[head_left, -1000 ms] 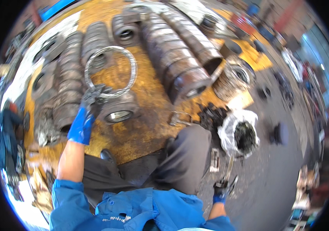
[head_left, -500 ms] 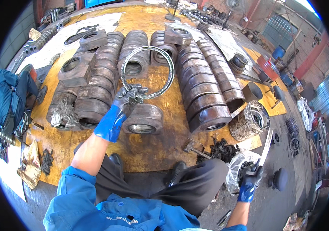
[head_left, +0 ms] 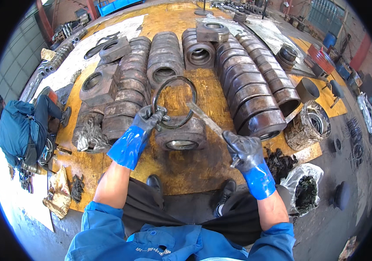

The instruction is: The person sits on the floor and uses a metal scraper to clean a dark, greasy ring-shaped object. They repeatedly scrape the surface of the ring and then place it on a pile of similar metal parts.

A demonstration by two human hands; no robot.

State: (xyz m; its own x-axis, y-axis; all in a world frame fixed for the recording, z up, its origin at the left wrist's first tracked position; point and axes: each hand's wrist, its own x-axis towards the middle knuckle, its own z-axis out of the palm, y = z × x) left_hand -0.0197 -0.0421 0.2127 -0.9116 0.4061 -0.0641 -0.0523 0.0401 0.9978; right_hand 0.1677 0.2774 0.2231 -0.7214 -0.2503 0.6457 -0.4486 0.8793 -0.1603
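My left hand (head_left: 150,118), in a dirty blue glove, is closed on the lower left side of a shiny metal ring (head_left: 175,78) and holds it up. Gripped in my gloved right hand (head_left: 243,150) is a long flat metal bar (head_left: 210,122). Its far end points up and left, close to the ring's right side; whether the two touch I cannot tell. Just below and behind the ring, a thick metal block with a round bore (head_left: 181,135) rests on the stained yellow sheet (head_left: 203,174).
Rows of bored metal blocks (head_left: 247,87) stand ahead on both sides. To the right are a grimy bucket (head_left: 301,130), black rags (head_left: 279,164) and a plastic bag (head_left: 314,174) with dark stuff inside. A co-worker in blue (head_left: 20,126) sits at the left.
My right hand has swung from the lower right with the bar in towards the ring. The ring, in my left hand, has come lower and turned somewhat. The view has shifted.
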